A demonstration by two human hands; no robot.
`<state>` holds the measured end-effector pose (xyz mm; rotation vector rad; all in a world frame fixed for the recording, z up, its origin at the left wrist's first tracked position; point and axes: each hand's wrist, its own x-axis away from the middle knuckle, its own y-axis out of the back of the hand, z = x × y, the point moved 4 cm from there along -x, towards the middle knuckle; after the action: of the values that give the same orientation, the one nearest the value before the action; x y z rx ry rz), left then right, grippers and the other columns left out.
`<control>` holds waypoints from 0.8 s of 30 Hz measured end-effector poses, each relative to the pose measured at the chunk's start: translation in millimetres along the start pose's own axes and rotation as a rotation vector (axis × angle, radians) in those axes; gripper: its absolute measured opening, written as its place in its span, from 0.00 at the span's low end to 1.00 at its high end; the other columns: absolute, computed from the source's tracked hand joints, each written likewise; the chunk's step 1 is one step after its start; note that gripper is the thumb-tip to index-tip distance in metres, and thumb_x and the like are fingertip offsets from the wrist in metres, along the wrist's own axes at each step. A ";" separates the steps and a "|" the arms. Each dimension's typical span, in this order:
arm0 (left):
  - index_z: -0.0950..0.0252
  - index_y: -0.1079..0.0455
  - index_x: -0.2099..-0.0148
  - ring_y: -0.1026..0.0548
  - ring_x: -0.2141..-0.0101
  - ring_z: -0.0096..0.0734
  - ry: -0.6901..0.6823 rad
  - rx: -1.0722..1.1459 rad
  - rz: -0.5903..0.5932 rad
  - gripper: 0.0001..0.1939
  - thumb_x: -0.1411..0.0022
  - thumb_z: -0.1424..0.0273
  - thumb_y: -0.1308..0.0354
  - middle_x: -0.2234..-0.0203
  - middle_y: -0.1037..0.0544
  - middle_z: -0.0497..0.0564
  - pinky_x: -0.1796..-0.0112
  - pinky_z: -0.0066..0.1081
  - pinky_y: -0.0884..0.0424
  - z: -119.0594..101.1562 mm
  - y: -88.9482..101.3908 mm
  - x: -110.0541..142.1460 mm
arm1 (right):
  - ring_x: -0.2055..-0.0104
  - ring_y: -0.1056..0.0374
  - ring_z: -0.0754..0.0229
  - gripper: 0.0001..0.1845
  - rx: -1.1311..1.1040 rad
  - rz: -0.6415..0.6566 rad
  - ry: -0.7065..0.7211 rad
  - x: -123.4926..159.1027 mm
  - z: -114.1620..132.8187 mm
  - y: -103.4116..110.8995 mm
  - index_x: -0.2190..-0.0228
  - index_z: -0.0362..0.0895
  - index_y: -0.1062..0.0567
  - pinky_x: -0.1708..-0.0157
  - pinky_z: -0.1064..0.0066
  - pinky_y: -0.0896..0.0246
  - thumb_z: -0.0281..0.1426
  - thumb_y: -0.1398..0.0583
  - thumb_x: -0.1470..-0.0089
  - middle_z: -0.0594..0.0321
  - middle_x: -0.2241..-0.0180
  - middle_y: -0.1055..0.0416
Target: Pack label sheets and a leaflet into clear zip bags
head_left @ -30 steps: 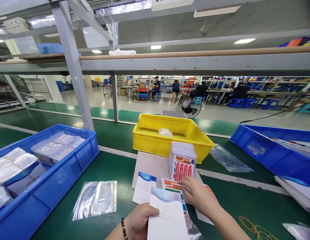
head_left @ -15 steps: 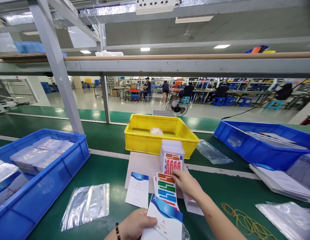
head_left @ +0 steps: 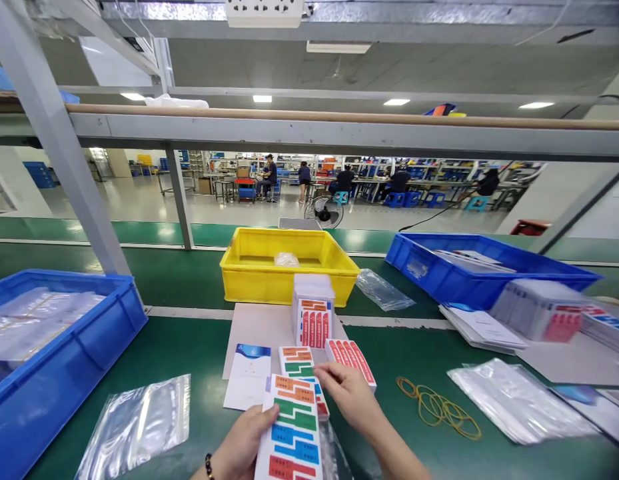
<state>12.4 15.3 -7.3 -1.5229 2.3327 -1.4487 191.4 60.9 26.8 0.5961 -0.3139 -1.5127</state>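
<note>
My left hand [head_left: 244, 437] grips a white sticker sheet [head_left: 290, 427] printed with orange, green, blue and red shapes. Its thumb lies on the left edge; whatever is under the sheet is mostly hidden. Just beyond, my right hand [head_left: 346, 393] has its fingertips pinched at the right side of a stack of similar sticker sheets [head_left: 296, 360]; what is between them cannot be made out. Behind stands a tall stack of red-striped sheets [head_left: 315, 325], with a lower red-striped stack [head_left: 352, 360] to its right. A white booklet with a blue top [head_left: 246, 377] lies left of the sheets.
A yellow bin [head_left: 289, 283] stands behind the stacks. Blue bins stand at left [head_left: 84, 373] and right [head_left: 434, 283]. Clear plastic bags [head_left: 139, 423], rubber bands [head_left: 439, 407] and more bags [head_left: 519, 400] lie on the green bench. A slanted post [head_left: 74, 133] rises at left.
The sticker sheet now lies in my left hand where the blue-topped booklet showed. My right hand has moved down toward me, beside the sheet stack. The view has turned right.
</note>
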 end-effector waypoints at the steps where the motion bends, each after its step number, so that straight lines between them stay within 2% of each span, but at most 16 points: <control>1: 0.76 0.29 0.62 0.23 0.66 0.47 0.007 -0.009 -0.014 0.17 0.49 0.66 0.39 0.69 0.21 0.64 0.58 0.42 0.32 0.4 1.9 -0.6 | 0.72 0.34 0.58 0.16 0.103 -0.084 0.026 -0.7 -5.1 7.7 0.74 0.43 0.26 0.71 0.69 0.42 0.39 0.49 0.47 0.60 0.75 0.29; 3: 0.75 0.30 0.61 0.23 0.66 0.48 0.010 -0.001 -0.036 0.16 0.48 0.67 0.40 0.70 0.21 0.63 0.59 0.42 0.32 1.2 5.8 -2.4 | 0.67 0.34 0.55 0.18 0.350 -0.219 0.033 -4.1 -16.9 24.5 0.74 0.42 0.27 0.66 0.66 0.43 0.37 0.52 0.45 0.56 0.72 0.29; 4: 0.75 0.30 0.61 0.23 0.66 0.48 0.006 0.007 -0.047 0.15 0.48 0.67 0.39 0.70 0.21 0.63 0.59 0.42 0.31 1.6 7.5 -3.6 | 0.66 0.35 0.54 0.18 0.498 -0.244 0.011 -6.3 -22.5 30.5 0.75 0.42 0.27 0.65 0.65 0.44 0.37 0.52 0.45 0.54 0.71 0.29; 6: 0.75 0.30 0.62 0.23 0.66 0.47 0.001 0.015 -0.064 0.15 0.49 0.68 0.39 0.71 0.21 0.62 0.59 0.42 0.31 2.1 9.7 -5.5 | 0.66 0.34 0.52 0.18 0.811 -0.214 -0.057 -10.5 -30.4 34.9 0.76 0.41 0.27 0.65 0.65 0.45 0.37 0.50 0.45 0.52 0.70 0.29; 9: 0.75 0.30 0.62 0.23 0.66 0.48 0.006 0.002 -0.084 0.16 0.50 0.67 0.38 0.72 0.21 0.62 0.61 0.41 0.30 1.4 9.2 -5.4 | 0.64 0.34 0.50 0.17 1.025 -0.125 -0.153 -13.6 -32.9 29.1 0.73 0.38 0.26 0.67 0.65 0.45 0.38 0.47 0.47 0.48 0.67 0.28; 13: 0.76 0.31 0.60 0.22 0.68 0.47 0.019 -0.034 -0.125 0.18 0.50 0.67 0.38 0.72 0.21 0.62 0.65 0.39 0.28 -2.8 4.6 -0.3 | 0.66 0.32 0.50 0.15 1.040 -0.095 -0.177 -15.1 -26.7 22.3 0.73 0.37 0.25 0.68 0.66 0.45 0.34 0.47 0.47 0.48 0.68 0.27; 18: 0.76 0.32 0.58 0.22 0.69 0.47 0.039 -0.020 -0.085 0.19 0.49 0.67 0.39 0.71 0.21 0.63 0.66 0.38 0.28 -3.5 -0.9 3.1 | 0.71 0.30 0.53 0.18 1.015 -0.034 -0.178 -13.3 -27.0 26.3 0.78 0.39 0.25 0.74 0.69 0.47 0.29 0.51 0.46 0.50 0.73 0.26; 20: 0.76 0.33 0.58 0.22 0.70 0.46 0.028 -0.017 -0.094 0.18 0.48 0.68 0.39 0.72 0.21 0.63 0.66 0.38 0.28 -3.0 -0.2 2.7 | 0.74 0.30 0.55 0.15 1.001 -0.026 -0.177 -11.6 -29.4 29.1 0.78 0.40 0.26 0.76 0.70 0.48 0.25 0.50 0.49 0.51 0.74 0.26; 22: 0.76 0.33 0.58 0.22 0.70 0.46 0.016 -0.011 -0.113 0.17 0.48 0.69 0.40 0.73 0.21 0.62 0.66 0.39 0.28 -3.1 1.2 2.1 | 0.72 0.30 0.56 0.10 0.983 -0.028 -0.152 -10.1 -32.0 31.5 0.76 0.40 0.26 0.75 0.70 0.48 0.22 0.48 0.54 0.53 0.73 0.26; 24: 0.75 0.33 0.58 0.22 0.70 0.45 0.000 0.004 -0.128 0.16 0.48 0.69 0.40 0.73 0.21 0.61 0.66 0.39 0.28 -4.3 2.3 1.6 | 0.68 0.31 0.55 0.10 0.966 -0.032 -0.121 -8.5 -33.7 33.5 0.74 0.41 0.26 0.72 0.70 0.46 0.21 0.47 0.55 0.55 0.71 0.26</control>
<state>7.9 17.3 -5.7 -1.6997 2.2687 -1.4783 237.3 73.4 19.0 1.2607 -1.1607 -1.3703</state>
